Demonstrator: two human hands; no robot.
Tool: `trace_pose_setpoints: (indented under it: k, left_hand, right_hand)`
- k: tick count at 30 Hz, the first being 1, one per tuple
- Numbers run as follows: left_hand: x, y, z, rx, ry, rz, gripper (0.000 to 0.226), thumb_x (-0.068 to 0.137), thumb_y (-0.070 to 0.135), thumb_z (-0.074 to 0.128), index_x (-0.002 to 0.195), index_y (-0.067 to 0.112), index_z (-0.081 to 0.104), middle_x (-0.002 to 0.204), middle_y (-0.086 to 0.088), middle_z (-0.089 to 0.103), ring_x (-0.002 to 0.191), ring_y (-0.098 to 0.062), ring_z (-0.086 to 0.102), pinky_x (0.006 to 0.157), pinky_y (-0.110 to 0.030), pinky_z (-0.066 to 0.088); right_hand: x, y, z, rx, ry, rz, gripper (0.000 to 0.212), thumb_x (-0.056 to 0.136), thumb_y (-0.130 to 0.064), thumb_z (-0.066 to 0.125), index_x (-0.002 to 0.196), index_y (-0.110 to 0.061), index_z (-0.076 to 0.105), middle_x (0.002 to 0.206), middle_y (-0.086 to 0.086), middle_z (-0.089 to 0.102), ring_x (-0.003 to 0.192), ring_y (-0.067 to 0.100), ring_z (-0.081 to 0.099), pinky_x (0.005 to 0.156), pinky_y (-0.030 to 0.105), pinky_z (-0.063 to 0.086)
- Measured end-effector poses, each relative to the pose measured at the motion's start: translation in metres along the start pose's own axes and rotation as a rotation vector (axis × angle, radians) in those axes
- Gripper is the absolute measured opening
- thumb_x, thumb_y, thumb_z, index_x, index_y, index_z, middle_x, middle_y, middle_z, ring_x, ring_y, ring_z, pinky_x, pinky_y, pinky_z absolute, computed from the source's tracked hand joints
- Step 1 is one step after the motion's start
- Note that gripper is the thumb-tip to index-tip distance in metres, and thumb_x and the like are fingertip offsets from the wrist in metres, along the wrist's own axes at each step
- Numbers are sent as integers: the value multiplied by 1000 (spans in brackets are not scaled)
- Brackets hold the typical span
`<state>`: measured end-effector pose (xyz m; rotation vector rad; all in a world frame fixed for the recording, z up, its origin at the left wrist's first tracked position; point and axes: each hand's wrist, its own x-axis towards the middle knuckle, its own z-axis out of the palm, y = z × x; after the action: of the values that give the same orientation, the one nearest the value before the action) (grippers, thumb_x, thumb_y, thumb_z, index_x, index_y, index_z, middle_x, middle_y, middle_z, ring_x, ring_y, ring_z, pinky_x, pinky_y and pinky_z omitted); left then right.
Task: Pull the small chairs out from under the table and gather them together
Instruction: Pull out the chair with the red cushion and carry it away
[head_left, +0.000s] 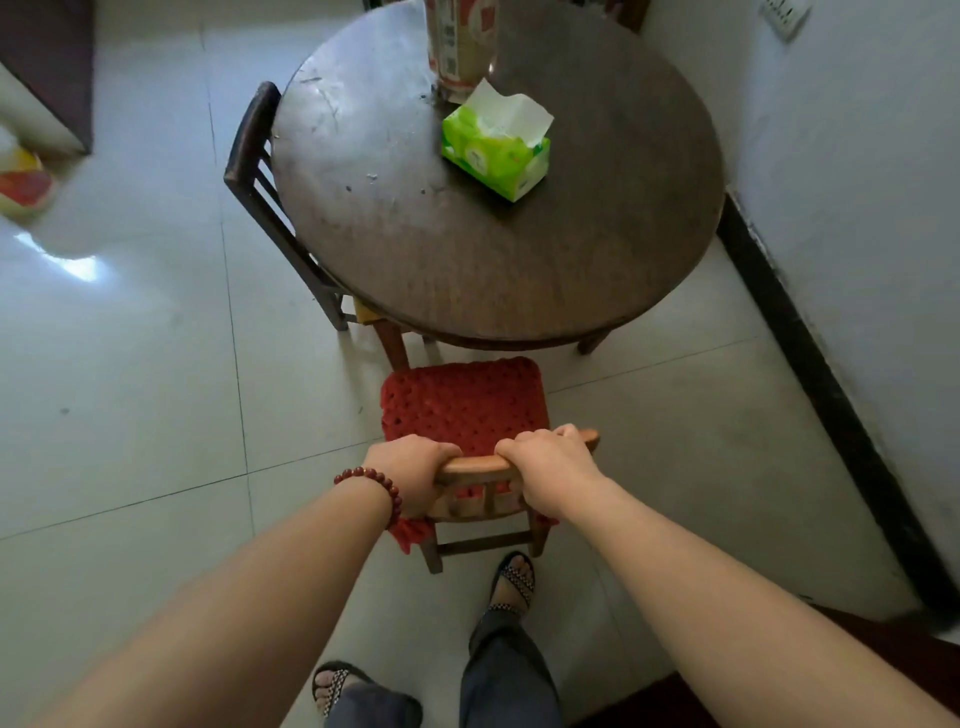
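A small wooden chair with a red knitted seat cushion (462, 402) stands on the tiled floor just in front of the round dark table (519, 270), almost wholly out from under it. My left hand (413, 470) grips the left end of its curved top rail, and my right hand (550, 467) grips the right end. A second, darker chair (260, 176) is tucked under the table's left side, with only its backrest and one back leg showing.
A green tissue box (493, 150) and a tall packet (460, 47) stand on the table. A white wall with a dark skirting (810, 364) runs along the right. Bags (21, 176) lie at the far left. My feet in sandals (511, 582) are behind the chair.
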<state>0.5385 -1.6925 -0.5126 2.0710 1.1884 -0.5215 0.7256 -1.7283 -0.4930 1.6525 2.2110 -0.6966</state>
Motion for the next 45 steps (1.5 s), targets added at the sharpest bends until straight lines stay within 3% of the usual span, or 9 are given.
trace_pose_setpoints:
  k: [5, 9, 20, 26, 30, 34, 39, 42, 45]
  left_hand:
    - [-41, -43, -1, -8, 17, 7, 25, 73, 17, 61, 89, 35, 55, 83, 9, 62, 77, -14, 57, 71, -38, 55]
    - [-75, -83, -2, -39, 23, 2, 24, 73, 18, 65, 87, 35, 55, 81, 9, 61, 73, -11, 56, 64, -29, 51]
    - [-195, -208, -24, -108, 107, -131, 30, 72, 17, 66, 77, 39, 46, 74, 12, 57, 67, -7, 51, 56, -23, 43]
    - [-244, -258, -56, -79, 192, -178, 28, 74, 20, 63, 76, 40, 44, 69, 16, 48, 73, -11, 52, 49, -21, 30]
    - [-261, -292, -86, -99, 247, -237, 28, 78, 18, 59, 79, 41, 43, 76, 15, 52, 76, -11, 50, 55, -24, 36]
    - [-261, -330, -123, -124, 272, -292, 29, 79, 14, 58, 80, 40, 44, 74, 16, 51, 76, -11, 51, 54, -23, 35]
    - [-250, -385, -188, -167, 266, -363, 29, 74, 18, 66, 82, 39, 48, 81, 13, 56, 78, -12, 52, 65, -27, 47]
    - [-244, -416, -227, -158, 289, -382, 28, 76, 18, 65, 83, 38, 47, 80, 13, 55, 77, -12, 52, 56, -22, 39]
    - [-239, -451, -265, -165, 324, -393, 25, 78, 17, 64, 85, 37, 49, 81, 12, 56, 78, -11, 52, 55, -20, 34]
  right_hand:
    - [5, -59, -3, -28, 19, -14, 27, 83, -10, 53, 105, -25, 52, 100, 1, 59, 96, 26, 54, 84, 42, 31]
    - [14, -109, -5, -14, 13, -39, 27, 82, -8, 54, 103, -26, 53, 97, -1, 59, 94, 24, 54, 85, 43, 32]
    - [57, -269, -43, -26, 12, -208, 24, 80, -13, 53, 94, -31, 53, 89, -3, 58, 91, 24, 53, 80, 43, 31]
    - [94, -331, -81, 17, -4, -259, 21, 69, -16, 62, 62, -32, 49, 65, -10, 51, 68, 17, 52, 59, 29, 35]
    - [130, -364, -113, -25, -7, -315, 15, 69, -17, 63, 68, -29, 55, 66, -9, 53, 66, 15, 53, 48, 24, 30]
    - [173, -387, -149, -74, 17, -396, 14, 72, -18, 58, 71, -31, 53, 67, -9, 53, 65, 13, 51, 46, 24, 25]
    - [249, -412, -200, -82, 29, -478, 15, 75, -19, 57, 72, -32, 51, 64, -12, 48, 64, 12, 47, 49, 24, 27]
    - [293, -427, -229, -94, 41, -501, 13, 79, -20, 58, 79, -33, 55, 70, -10, 56, 66, 11, 50, 54, 24, 35]
    - [335, -446, -257, -116, 75, -524, 13, 80, -21, 59, 79, -33, 54, 70, -10, 55, 64, 10, 49, 52, 24, 31]
